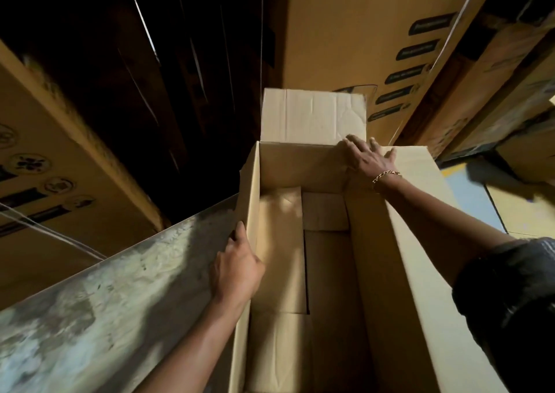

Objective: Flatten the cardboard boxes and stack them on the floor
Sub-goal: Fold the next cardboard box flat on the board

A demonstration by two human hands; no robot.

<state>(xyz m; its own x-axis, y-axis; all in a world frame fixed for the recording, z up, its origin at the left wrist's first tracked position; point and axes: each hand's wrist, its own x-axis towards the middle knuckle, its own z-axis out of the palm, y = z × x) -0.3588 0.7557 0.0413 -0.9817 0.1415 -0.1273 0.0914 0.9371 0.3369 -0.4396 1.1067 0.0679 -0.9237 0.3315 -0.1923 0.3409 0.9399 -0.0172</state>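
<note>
A tall open cardboard box stands right in front of me, and I look down into it at its folded bottom flaps. Its far top flap stands upright, and its right flap is folded outward. My left hand grips the top edge of the box's left wall, fingers curled over the rim. My right hand, with a gold bracelet on the wrist, lies flat with fingers spread on the far right corner of the box.
Large printed cartons are stacked behind and to the right, and another carton lies at the left. A worn grey surface runs along the box's left side. The gap at the back left is dark.
</note>
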